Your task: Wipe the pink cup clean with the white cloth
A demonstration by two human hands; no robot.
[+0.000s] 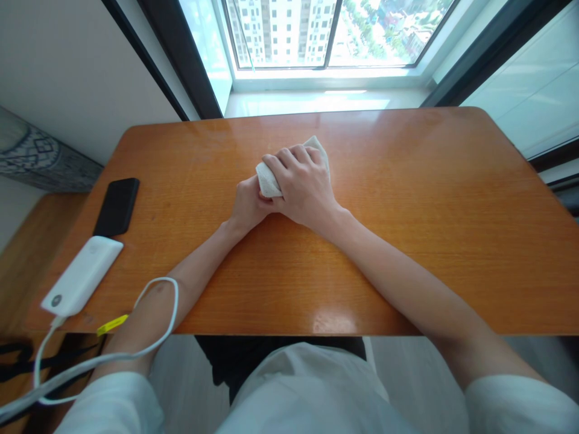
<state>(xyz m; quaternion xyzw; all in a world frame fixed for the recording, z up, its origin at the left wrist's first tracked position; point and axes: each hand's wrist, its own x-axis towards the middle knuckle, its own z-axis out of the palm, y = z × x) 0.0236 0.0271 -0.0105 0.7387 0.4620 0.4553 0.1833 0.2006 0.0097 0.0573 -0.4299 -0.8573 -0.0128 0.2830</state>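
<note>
I see the power bank (84, 274) at the near left of the desk (434, 199), the phone (116, 207) just past it. Mid-desk, I have the right hand (302, 182) clamped over the cloth (270, 182), the left hand (248, 201) together with it; the left's grip I cannot tell. Past the desk is the window (289, 36).

Glossy, grained wood table (429, 229); matt cloth (270, 182) — possibly paper; smooth plastic power bank (84, 274).
</note>
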